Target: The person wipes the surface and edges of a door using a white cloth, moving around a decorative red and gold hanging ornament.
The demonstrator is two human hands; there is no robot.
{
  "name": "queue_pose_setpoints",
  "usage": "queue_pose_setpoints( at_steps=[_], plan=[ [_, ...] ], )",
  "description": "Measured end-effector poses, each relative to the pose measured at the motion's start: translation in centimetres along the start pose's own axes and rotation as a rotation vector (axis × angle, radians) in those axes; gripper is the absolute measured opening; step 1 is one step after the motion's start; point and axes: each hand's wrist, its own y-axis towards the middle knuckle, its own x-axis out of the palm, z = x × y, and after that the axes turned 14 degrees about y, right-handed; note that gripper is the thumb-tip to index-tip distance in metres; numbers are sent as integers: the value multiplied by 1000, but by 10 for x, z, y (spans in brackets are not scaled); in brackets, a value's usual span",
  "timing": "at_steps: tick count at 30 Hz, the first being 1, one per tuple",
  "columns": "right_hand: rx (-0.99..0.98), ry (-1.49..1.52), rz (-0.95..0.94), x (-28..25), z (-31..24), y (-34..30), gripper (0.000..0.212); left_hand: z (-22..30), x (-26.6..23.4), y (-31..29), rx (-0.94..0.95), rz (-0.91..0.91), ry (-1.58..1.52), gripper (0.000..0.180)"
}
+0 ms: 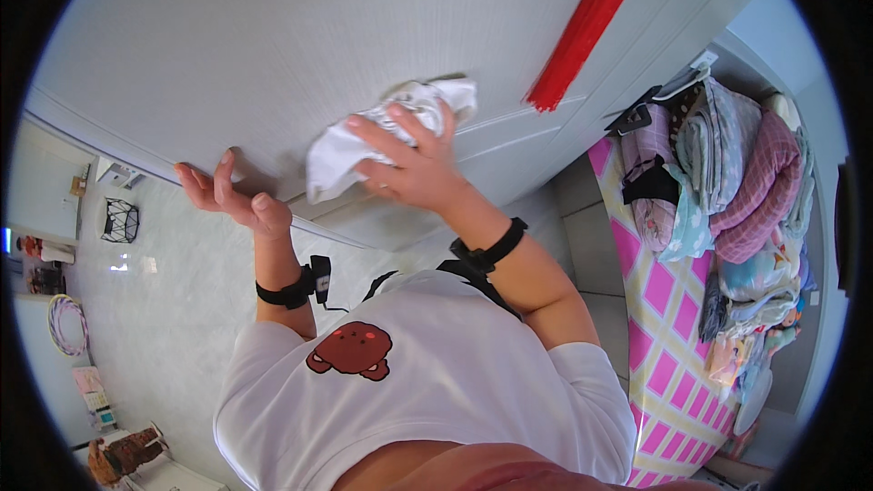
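Head view, left hand (238, 203): left of centre, open, fingers apart near the pale door's (227, 36) edge.
White cloth (336, 157): centre, crumpled against the door, long axis slanting from lower left to upper right.
Right hand (416, 168): centre, fingers bent over the cloth, holding it.

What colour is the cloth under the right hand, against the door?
The cloth is white; it shows best in the head view, the only one.
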Motion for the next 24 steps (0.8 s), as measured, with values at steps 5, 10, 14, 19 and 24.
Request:
queue_pose_setpoints(
  at_steps=[5, 10, 14, 19, 24],
  plan=[
    [150, -87, 192, -45, 34, 36, 13, 0, -1, 2, 12, -16, 26, 62],
    [28, -168, 293, -56, 35, 100, 58, -2, 0, -2, 14, -6, 29, 60],
    [19, -18, 191, -20, 4, 71, 14, -3, 0, -5, -13, -16, -5, 58],
    [-70, -39, 22, -13, 9, 12, 24, -3, -2, -3, 19, -26, 18, 53],
    [79, -69, 295, -58, 45, 71, 7, -4, -1, -5, -1, -13, 11, 49]
  ],
)
